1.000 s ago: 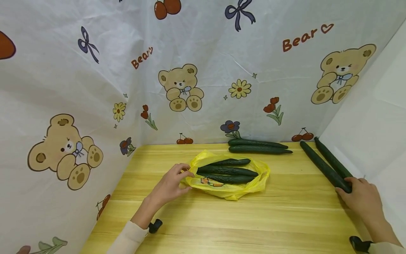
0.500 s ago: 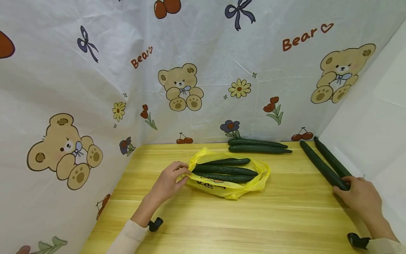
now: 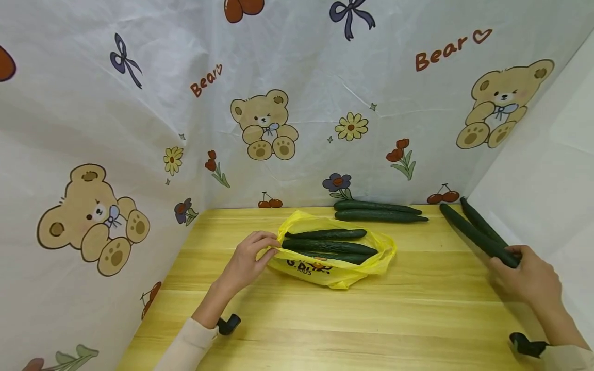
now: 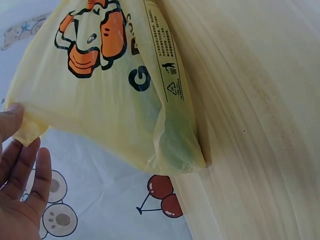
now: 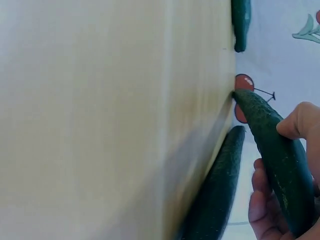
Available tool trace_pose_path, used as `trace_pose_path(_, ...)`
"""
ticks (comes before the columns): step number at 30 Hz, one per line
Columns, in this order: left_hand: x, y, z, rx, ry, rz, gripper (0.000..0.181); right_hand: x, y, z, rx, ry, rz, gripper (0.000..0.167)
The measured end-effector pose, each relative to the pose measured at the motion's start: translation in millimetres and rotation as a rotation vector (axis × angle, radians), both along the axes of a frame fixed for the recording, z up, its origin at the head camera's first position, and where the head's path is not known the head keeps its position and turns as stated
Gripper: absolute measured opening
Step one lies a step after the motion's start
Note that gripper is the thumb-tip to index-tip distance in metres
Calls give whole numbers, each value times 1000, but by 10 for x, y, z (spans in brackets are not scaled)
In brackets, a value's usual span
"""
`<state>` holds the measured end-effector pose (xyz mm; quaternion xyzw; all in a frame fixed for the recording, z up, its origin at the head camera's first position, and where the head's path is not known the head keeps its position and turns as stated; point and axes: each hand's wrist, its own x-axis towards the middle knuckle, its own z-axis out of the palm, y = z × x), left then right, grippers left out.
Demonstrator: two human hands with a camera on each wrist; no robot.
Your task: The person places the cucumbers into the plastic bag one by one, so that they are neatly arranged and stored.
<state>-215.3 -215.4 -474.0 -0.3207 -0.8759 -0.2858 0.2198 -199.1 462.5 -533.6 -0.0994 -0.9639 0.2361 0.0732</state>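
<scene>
My left hand (image 3: 249, 259) pinches the left rim of a yellow plastic bag (image 3: 320, 278) between thumb and fingers; the left wrist view shows the bag's printed side (image 4: 100, 105) pulled up toward the fingertips. Three cucumbers (image 3: 329, 247) lie inside the open-mouthed bag. At the right, my right hand (image 3: 533, 278) grips the near end of a cucumber (image 3: 478, 234), its thumb on one side and fingers curled on the other. In the right wrist view this held cucumber (image 5: 280, 160) is tilted, its near part raised off the table. Beside it another cucumber (image 5: 215, 195) lies on the wood.
Two cucumbers (image 3: 378, 211) lie side by side along the back edge of the wooden table (image 3: 371, 330). A printed bear-pattern sheet (image 3: 315, 77) stands behind and at the left; a plain white sheet (image 3: 557, 180) borders the right side.
My right hand has lifted the cucumber's near end, which now sits higher and apart from its neighbour. My left hand has pulled the bag's rim up slightly, so more print shows.
</scene>
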Motion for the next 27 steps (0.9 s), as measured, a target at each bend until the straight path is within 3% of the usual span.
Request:
trace_pose_path(7, -13, -6, 11, 34, -18, 15, 16, -33, 13, 75, -13, 61, -12, 73)
trace_pose_path(18, -22, -2, 23, 81, -27, 28, 13, -50, 2, 37, -79, 101, -83, 72)
trace_pose_path(27, -9, 21, 31, 76, -88, 43, 12, -40, -47, 59, -104, 152, -92, 66)
